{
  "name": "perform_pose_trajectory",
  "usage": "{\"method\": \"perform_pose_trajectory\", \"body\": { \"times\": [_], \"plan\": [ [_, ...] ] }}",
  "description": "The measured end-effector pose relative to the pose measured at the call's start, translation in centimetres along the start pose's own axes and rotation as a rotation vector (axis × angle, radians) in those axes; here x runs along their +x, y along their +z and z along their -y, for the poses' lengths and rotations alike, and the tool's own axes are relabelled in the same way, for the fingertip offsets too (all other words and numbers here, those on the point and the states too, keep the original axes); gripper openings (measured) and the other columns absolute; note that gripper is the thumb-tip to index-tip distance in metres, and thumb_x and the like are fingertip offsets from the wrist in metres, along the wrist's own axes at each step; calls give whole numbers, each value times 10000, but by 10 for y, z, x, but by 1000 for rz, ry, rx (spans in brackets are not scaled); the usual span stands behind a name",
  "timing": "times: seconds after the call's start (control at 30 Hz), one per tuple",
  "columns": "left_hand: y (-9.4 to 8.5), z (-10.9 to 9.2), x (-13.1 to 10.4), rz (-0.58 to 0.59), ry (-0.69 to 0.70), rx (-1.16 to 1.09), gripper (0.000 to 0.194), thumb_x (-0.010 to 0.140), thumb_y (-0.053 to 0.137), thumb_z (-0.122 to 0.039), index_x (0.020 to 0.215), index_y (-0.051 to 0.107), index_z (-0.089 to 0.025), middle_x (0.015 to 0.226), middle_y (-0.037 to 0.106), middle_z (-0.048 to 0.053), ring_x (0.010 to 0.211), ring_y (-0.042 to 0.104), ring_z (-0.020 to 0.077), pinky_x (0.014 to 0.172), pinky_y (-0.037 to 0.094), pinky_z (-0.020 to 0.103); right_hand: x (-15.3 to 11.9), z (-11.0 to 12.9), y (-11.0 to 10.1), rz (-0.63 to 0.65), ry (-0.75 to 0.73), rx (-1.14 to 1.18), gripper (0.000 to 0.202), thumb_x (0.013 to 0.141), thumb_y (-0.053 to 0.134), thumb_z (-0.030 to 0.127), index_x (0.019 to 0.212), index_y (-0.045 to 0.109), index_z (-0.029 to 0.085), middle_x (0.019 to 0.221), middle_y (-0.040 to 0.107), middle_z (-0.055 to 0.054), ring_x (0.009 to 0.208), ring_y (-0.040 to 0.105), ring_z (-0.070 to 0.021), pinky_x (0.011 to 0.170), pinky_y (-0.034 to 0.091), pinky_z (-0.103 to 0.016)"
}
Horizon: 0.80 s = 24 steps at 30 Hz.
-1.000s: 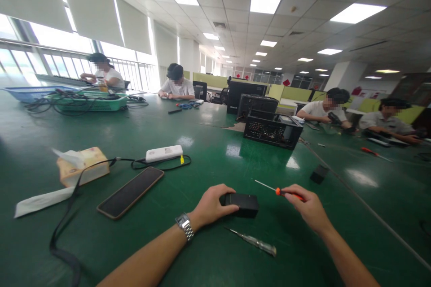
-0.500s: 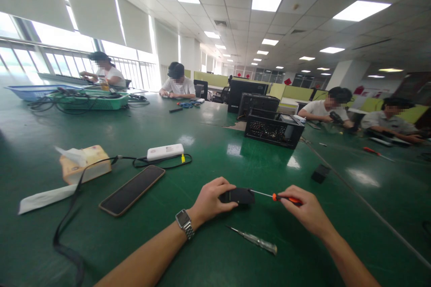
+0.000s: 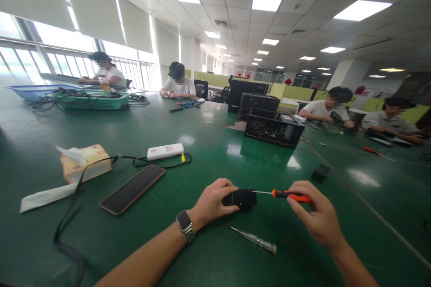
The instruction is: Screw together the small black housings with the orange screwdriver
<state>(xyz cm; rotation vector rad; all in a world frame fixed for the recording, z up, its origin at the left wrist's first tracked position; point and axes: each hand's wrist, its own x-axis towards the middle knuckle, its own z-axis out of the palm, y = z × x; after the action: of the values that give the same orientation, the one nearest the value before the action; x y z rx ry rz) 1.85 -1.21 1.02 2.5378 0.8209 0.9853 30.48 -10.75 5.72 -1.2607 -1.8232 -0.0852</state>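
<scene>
My left hand (image 3: pixel 217 199), with a watch on its wrist, grips the left end of a small black part (image 3: pixel 245 198) on the green table (image 3: pixel 188 251). From the right, an orange and black screwdriver (image 3: pixel 291 195) lies level, its metal tip touching the upper right of the black part. My right hand (image 3: pixel 311 210) holds the screwdriver by the rear of its handle, thumb below and fingers above. Nearer to me lies a clear-handled screwdriver (image 3: pixel 257 241), its thin tip pointing to the upper left.
A phone (image 3: pixel 133 189), a white power strip (image 3: pixel 165 151) with a cable and a tissue pack (image 3: pixel 86 163) lie left. Beyond are a green basket (image 3: pixel 90 101) and an open computer case (image 3: pixel 274 131). A black block (image 3: pixel 320 173) lies right. Several people sit around.
My right hand has shifted right and slightly up, its thumb and fingers farther back along the handle, uncovering more of it. The black part has moved slightly right and tilted.
</scene>
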Motion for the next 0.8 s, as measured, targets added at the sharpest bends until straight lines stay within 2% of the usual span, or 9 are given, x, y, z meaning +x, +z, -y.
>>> {"method": "perform_pose_trajectory", "body": {
  "times": [0.1,0.27,0.57,0.8],
  "plan": [
    [1,-2,0,-20,-22,-1,423,705,761,-273,1114,663,-226,1036,632,60,944,599,229,824,514,324,-4,4,5,-31,44,-69,166,857,588,367,852,671,224,781,666,-38,692,626,-190,653,483,-290],
    [1,-3,1,-68,-94,-10,390,707,750,-274,1081,673,-195,1016,638,66,914,613,222,834,515,327,-8,7,14,-25,154,-79,329,916,484,374,708,671,201,605,629,-11,526,564,-148,541,411,-262],
    [5,0,1,-100,-97,1,384,704,741,-270,1073,669,-191,1010,640,62,916,612,218,833,514,323,-12,9,26,-23,42,4,299,915,503,302,669,627,185,558,551,20,494,508,-112,523,380,-244],
    [4,0,0,-88,-92,8,387,713,743,-281,1080,663,-185,1003,636,59,911,604,212,825,512,316,-9,12,23,-38,-33,-27,251,904,527,246,683,622,175,571,561,18,490,515,-103,506,387,-235]
  ]
}}
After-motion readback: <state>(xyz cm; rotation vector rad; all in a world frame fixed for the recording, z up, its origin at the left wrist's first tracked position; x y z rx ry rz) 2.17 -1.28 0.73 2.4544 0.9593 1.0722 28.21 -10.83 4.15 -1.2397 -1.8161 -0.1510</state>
